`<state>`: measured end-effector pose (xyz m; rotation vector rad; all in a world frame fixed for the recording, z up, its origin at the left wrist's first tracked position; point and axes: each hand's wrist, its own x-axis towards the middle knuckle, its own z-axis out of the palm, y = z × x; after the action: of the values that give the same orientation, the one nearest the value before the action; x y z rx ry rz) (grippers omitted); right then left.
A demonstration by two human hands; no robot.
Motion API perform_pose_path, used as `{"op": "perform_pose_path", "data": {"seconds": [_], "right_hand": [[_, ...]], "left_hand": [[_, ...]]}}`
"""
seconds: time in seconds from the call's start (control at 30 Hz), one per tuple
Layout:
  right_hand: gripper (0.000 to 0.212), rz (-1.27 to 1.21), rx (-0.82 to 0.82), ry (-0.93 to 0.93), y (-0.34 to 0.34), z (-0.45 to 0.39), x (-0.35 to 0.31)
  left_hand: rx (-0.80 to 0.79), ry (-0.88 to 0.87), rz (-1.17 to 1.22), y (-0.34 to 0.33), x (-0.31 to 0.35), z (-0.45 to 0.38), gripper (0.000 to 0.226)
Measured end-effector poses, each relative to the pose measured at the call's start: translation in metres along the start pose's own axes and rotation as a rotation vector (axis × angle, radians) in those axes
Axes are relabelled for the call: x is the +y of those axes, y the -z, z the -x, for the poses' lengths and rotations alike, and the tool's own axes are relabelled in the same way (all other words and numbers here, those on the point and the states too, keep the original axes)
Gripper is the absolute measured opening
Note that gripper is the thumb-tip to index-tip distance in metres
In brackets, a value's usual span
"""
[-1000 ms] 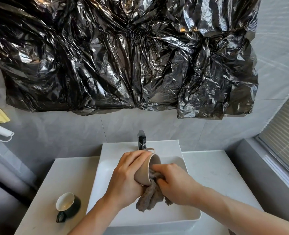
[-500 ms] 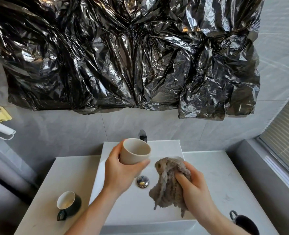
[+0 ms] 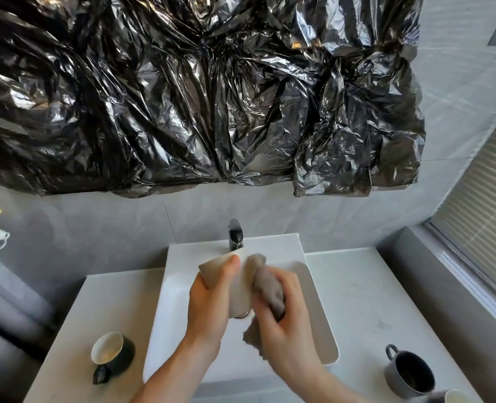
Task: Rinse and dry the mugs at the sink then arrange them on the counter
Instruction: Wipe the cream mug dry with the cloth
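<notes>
Two hands meet over the sink [image 3: 318, 312]. The left hand [image 3: 209, 303] is wrapped around a beige mug [image 3: 226, 274], fingers curled over its side, and holds it tilted above the basin just in front of the tap [image 3: 235, 235]. The right hand [image 3: 284, 318] is closed on a grey-brown cloth [image 3: 265, 282], pressing it against the mug's right side; a loose end of the cloth hangs below the palm.

On the bench [image 3: 360, 289] left of the sink stands a dark mug [image 3: 111, 354] with a pale inside, upright, its handle toward the camera. Right of the sink stands a grey mug [image 3: 409, 373], upright, with its handle at the upper left. Just beside it, at the bottom edge, a pale rim [image 3: 456, 397] shows; what it belongs to cannot be told, as most of it is cut off.

Crumpled black plastic [image 3: 200, 94] covers the wall above the sink. A window blind [image 3: 479, 213] is at the right edge. The view is slightly blurred around the hands.
</notes>
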<state>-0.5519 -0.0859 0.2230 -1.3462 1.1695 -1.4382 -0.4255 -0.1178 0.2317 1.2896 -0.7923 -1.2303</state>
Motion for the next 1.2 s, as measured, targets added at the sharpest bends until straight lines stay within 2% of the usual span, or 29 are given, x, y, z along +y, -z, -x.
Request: {"op": "perform_pose_path", "data": {"seconds": [0.03,0.1,0.2,0.27,0.4,0.57,0.7,0.8,0.87,0.9,0.97,1.03,1.2], "right_hand": [[0.015,-0.100,0.005,-0.197,-0.002,-0.004,-0.003],[0.017,-0.216,0.000,-0.478,-0.006,-0.010,-0.008],[0.033,-0.427,0.009,-0.682,-0.010,-0.012,-0.011],[0.052,-0.555,-0.072,-0.815,-0.006,-0.013,-0.011],[0.071,-0.524,-0.217,-0.905,0.000,-0.009,-0.004],[0.075,-0.316,-0.119,-0.860,0.003,-0.002,0.010],[0.058,-0.191,-0.074,-0.784,0.013,0.003,0.002],[0.056,-0.179,-0.013,-0.682,0.013,0.007,-0.003],[0.055,-0.145,0.059,-0.580,0.011,0.010,-0.007],[0.050,-0.125,0.073,-0.514,0.009,0.012,-0.005],[0.028,-0.073,0.020,-0.383,0.004,0.020,0.002],[0.005,0.055,-0.082,-0.258,-0.003,0.029,0.011],[0.015,0.392,-0.247,-0.003,-0.003,0.035,0.027]], "left_hand": [[0.006,-0.027,-0.001,-0.002,-0.002,0.005,0.073],[0.024,-0.076,-0.010,-0.007,-0.005,0.013,0.068],[0.045,-0.202,-0.089,-0.012,-0.008,0.018,0.063],[0.007,-0.298,-0.136,-0.011,-0.010,0.017,0.062],[-0.074,-0.417,-0.218,-0.005,-0.017,0.010,0.069],[-0.088,-0.482,-0.248,-0.002,-0.022,0.008,0.074],[-0.056,-0.514,-0.216,0.000,-0.027,0.006,0.072],[-0.017,-0.499,-0.197,-0.005,-0.033,0.010,0.071],[0.048,-0.381,-0.149,-0.011,-0.034,0.014,0.070],[0.092,-0.260,-0.089,-0.014,-0.032,0.016,0.072],[0.123,0.050,0.123,-0.019,-0.025,0.015,0.081],[0.092,0.239,0.291,-0.018,-0.018,0.011,0.084],[0.008,0.279,0.392,-0.009,-0.010,0.003,0.069]]}}
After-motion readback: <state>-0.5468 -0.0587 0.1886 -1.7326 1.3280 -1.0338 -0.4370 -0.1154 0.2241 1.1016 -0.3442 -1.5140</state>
